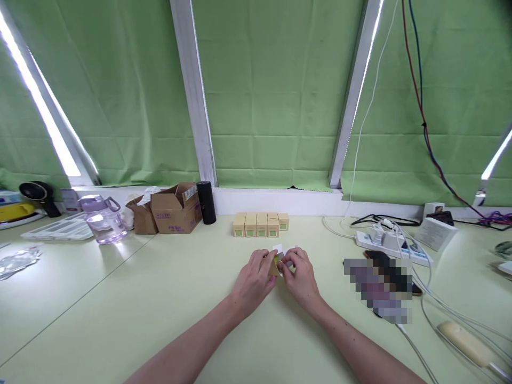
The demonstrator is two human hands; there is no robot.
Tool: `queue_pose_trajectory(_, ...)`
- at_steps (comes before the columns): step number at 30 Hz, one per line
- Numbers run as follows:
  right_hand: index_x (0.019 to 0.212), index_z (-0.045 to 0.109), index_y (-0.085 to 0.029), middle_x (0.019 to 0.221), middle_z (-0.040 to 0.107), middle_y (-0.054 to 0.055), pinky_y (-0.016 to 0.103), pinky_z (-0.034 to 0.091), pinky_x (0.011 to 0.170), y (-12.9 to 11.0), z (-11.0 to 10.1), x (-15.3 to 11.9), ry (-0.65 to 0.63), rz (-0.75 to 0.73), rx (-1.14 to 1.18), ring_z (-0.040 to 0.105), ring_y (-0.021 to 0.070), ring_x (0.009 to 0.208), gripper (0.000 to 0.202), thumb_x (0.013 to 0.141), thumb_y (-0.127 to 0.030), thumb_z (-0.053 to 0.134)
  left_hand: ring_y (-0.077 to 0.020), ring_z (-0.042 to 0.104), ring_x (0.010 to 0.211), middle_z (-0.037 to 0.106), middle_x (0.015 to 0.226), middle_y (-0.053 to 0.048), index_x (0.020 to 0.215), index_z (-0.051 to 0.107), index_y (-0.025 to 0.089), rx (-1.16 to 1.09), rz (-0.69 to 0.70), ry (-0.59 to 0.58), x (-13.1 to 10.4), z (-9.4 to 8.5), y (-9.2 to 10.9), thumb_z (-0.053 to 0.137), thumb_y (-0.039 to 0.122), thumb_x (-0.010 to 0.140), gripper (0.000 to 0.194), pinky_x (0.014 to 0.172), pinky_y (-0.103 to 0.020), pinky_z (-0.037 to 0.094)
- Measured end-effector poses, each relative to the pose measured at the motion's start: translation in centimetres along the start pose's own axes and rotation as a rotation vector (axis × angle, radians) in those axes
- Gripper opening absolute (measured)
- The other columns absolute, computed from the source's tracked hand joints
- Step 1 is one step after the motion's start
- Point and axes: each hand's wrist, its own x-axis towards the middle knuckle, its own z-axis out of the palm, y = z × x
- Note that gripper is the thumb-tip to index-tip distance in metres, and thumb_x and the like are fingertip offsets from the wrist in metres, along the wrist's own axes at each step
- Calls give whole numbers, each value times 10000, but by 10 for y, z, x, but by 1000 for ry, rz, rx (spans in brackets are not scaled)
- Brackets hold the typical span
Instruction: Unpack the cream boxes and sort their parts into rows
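In the middle of the table, my left hand (255,280) is wrapped round a small brown cardboard box (273,270), tilted, with its opening toward the right. My right hand (299,277) is closed in a pinch at that opening. Its fingertips touch or hold something small there that I cannot make out. A bit of yellow-green shows between the hands, and a white piece (277,248) sticks up just behind the fingers. Beyond the hands stands a row of several small kraft boxes (256,225) with green-edged labels, one box set slightly behind at the right end.
At the back left are an open carton (176,210), a black cylinder (206,202) and a purple water jug (103,218). On the right lie a power strip (394,249), phones (390,266), a beige device (466,341) and loose white cables. Green blinds (276,96) hang behind the table.
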Motion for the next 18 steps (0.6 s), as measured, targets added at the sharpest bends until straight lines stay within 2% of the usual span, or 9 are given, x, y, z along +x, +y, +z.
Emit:
queue_pose_trajectory(8,807,554,-238,1006,661,85,366,528,727,-5,-4,3,37,14,107,597,217,842,214,975,-368,538,-285,602,1188,573,1252,-134,1525,314,263,-5,-29,17,0,-1,-5,575,143,905,684,788,-363,640)
queue_pose_trajectory(13,888,587,-231,1041,709,84,374,567,796,-8,-6,3,48,99,201,653,222,898,262,991,-462,518,-290,605,1180,579,1246,-136,1521,320,270,7,-45,30,1,-4,-6,573,147,904,679,775,-357,631)
queue_pose_trajectory(18,933,579,-235,1079,733,98,368,586,801,-8,-9,4,68,182,257,682,231,920,351,989,-571,490,-291,604,1169,581,1244,-125,1522,322,274,12,-55,31,2,-6,-8,584,130,885,703,795,-371,626)
